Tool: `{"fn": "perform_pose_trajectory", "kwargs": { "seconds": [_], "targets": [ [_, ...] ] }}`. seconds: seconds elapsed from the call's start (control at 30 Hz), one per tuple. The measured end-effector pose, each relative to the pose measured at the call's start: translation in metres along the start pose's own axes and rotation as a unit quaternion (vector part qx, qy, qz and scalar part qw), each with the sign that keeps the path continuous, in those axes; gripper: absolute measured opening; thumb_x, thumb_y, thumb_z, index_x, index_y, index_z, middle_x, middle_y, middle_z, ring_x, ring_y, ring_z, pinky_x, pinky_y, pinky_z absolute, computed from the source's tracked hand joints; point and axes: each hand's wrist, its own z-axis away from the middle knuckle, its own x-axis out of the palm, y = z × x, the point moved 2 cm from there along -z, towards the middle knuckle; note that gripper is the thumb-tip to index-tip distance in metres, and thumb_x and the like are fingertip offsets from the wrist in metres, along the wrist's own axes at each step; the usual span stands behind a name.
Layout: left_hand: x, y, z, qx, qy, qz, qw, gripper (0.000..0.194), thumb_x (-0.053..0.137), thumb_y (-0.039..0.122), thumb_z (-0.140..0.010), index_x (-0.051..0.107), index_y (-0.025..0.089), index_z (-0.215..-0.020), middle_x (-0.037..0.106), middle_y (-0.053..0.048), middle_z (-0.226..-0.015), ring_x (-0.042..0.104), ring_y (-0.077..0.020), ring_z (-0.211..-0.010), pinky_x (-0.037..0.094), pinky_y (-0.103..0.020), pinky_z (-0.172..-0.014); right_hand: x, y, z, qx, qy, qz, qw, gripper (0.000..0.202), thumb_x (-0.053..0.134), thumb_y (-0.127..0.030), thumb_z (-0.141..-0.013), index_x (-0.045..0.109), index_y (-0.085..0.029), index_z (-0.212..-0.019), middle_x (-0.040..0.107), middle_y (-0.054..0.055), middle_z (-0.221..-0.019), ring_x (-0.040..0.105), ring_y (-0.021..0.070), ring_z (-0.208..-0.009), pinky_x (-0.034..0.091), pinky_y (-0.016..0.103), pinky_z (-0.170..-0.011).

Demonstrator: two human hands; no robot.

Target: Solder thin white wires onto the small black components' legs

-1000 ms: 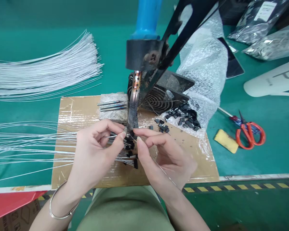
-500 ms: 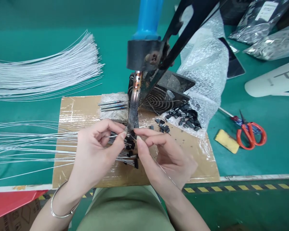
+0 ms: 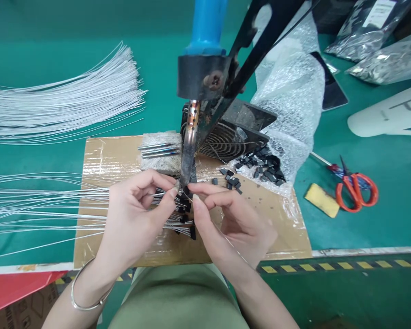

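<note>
A soldering iron [image 3: 191,123] with a blue handle is clamped tip-down, its flat tip between my fingertips. My left hand [image 3: 139,212] is closed in a pinch on a thin white wire [image 3: 158,195] just left of the tip. What sits at the wire's end is hidden by my fingers. In my right hand [image 3: 231,219], thumb and forefinger are closed on a strand of solder wire [image 3: 236,249], which trails back over the wrist and whose front end curves to the tip. Below my fingertips lie several white wires ending in black connectors [image 3: 192,232].
A cardboard sheet [image 3: 284,242] covers the work area. Behind the iron stand a fan [image 3: 222,139] and a wrapped block [image 3: 160,164] with metal rods. Loose black pieces [image 3: 270,169] lie on bubble wrap [image 3: 289,100]. Scissors [image 3: 356,192], a yellow sponge [image 3: 322,200] and a wire bundle [image 3: 89,96] lie around.
The whole view has shifted very slightly. Both hands keep their pinches at the iron's tip, with no other clear change.
</note>
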Motion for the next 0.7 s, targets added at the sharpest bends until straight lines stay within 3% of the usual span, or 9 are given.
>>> {"fn": "perform_pose_trajectory", "kwargs": {
  "seconds": [0.7],
  "targets": [
    [0.0, 0.0025, 0.0022, 0.011, -0.003, -0.003, 1.0, 0.011, 0.075, 0.016, -0.086, 0.074, 0.021, -0.076, 0.078, 0.0, -0.089, 0.064, -0.0113, -0.069, 0.043, -0.022, -0.055, 0.0015, -0.0016, -0.0013, -0.032, 0.014, 0.012, 0.999, 0.017, 0.074, -0.01, -0.091, 0.068, -0.025, -0.087, 0.085, 0.005, -0.105, 0.082, 0.0219, -0.094, 0.066, 0.034, -0.079]
  ]
}}
